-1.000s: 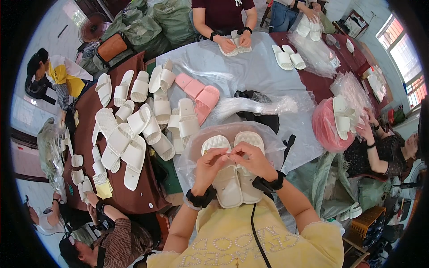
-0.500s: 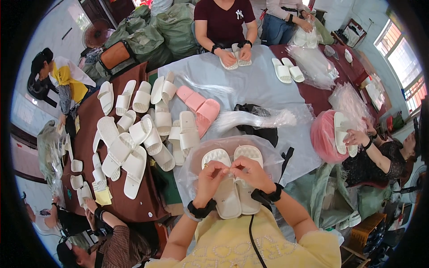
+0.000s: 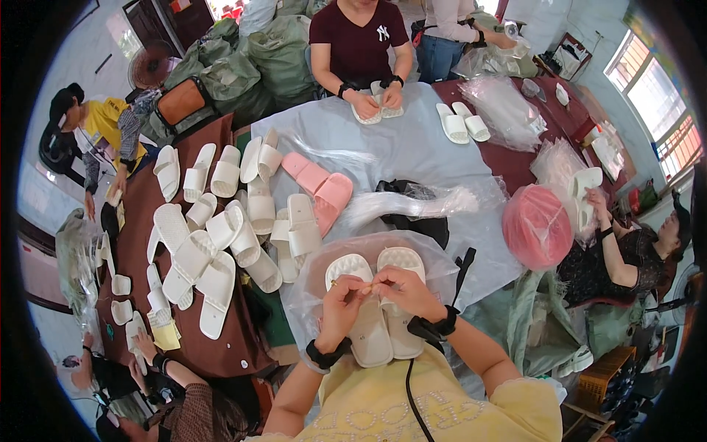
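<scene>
A pair of cream slide slippers lies right in front of me, soles toward me at the heels. The left slipper (image 3: 370, 342) and the right slipper (image 3: 403, 339) sit side by side, close together. Over their straps, my left hand (image 3: 343, 303) and my right hand (image 3: 407, 291) meet with fingertips pinched. Whatever is between the fingers is too thin or hidden to make out. My hands cover the straps. Beneath the slippers spreads a clear plastic bag (image 3: 442, 267). A bundle of fine clear plastic strands (image 3: 420, 204) lies just beyond.
Several loose white slippers (image 3: 217, 283) cover the brown cloth at left. Pink slippers (image 3: 333, 197) lie beyond my left hand. A pink round bundle (image 3: 536, 227) stands at right near a co-worker holding a slipper (image 3: 585, 193). Across the table, another person handles slippers (image 3: 378, 107).
My hands stay pinched together over the slippers, with small finger movements. The view has shifted slightly. The co-worker at right has moved the slipper away from the pink bundle.
</scene>
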Available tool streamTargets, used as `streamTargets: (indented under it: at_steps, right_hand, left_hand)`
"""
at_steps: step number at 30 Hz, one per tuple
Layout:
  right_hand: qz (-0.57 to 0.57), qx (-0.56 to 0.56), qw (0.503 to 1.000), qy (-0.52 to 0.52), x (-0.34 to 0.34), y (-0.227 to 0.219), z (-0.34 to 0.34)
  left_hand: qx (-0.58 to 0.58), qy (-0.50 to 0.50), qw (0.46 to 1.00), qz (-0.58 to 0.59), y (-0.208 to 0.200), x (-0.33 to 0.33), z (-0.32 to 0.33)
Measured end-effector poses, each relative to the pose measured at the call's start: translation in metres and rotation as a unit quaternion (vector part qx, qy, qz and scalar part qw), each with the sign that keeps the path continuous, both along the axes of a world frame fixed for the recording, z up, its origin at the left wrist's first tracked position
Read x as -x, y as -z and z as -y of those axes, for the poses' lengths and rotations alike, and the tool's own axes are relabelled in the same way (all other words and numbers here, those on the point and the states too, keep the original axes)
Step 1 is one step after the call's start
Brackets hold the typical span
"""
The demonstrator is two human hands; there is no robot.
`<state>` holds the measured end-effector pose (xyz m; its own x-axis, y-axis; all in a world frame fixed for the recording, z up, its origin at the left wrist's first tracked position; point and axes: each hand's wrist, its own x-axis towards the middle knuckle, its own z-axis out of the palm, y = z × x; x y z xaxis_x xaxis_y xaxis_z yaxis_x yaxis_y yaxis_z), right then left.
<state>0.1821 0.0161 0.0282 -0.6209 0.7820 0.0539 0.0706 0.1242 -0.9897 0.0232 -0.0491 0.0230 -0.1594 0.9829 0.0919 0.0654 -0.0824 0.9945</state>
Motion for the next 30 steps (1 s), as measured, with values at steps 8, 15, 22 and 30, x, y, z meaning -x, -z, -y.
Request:
streamTargets:
  at_steps: [8,15,22,30]
  right_hand:
    - [-0.028,-0.060,0.997,0.025,0.004,0.003,0.001]
    - [0.011,-0.053,0.998,0.031,0.007,0.000,0.000]
    - [0.009,-0.043,0.998,0.038,0.006,-0.002,0.001]
    - [0.012,-0.051,0.998,0.036,0.006,-0.001,0.001]
  left_hand:
    - [0.037,-0.014,0.990,0.137,-0.002,0.005,0.002]
    - [0.043,-0.012,0.992,0.121,-0.001,0.001,0.003]
    - [0.024,-0.015,0.991,0.133,0.006,0.004,0.003]
    - [0.059,-0.029,0.993,0.098,0.006,0.002,0.004]
